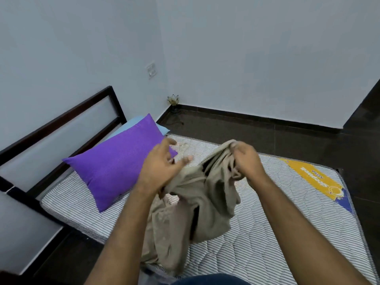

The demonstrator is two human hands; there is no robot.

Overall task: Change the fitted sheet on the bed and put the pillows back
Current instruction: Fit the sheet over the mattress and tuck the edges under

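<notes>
Beige fitted sheet (197, 194): bunched, pinched in right hand (245, 159); left hand (162, 165) fingers spread, sheet draped at its wrist. Purple pillow (115, 165) just left of left hand; striped mattress (277, 233) beneath.

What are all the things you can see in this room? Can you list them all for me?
mattress: one, white with thin dark stripes, bare, on the bed frame.
label: one, yellow and blue, on the mattress's far right corner.
sheet: one, beige, bunched up over the middle of the mattress, held up.
purple pillow: one, purple, at the head end of the mattress.
blue pillow: one, light blue, mostly hidden behind the purple pillow.
bed frame: one, dark, along the left wall.
lamp: one, small, flower-shaped, on the floor in the corner.
switch plate: one, white, on the wall.
floor: dark tiles.
left hand: one, fingers loose, wrist against the sheet.
right hand: one, gripping the sheet's top.
</notes>
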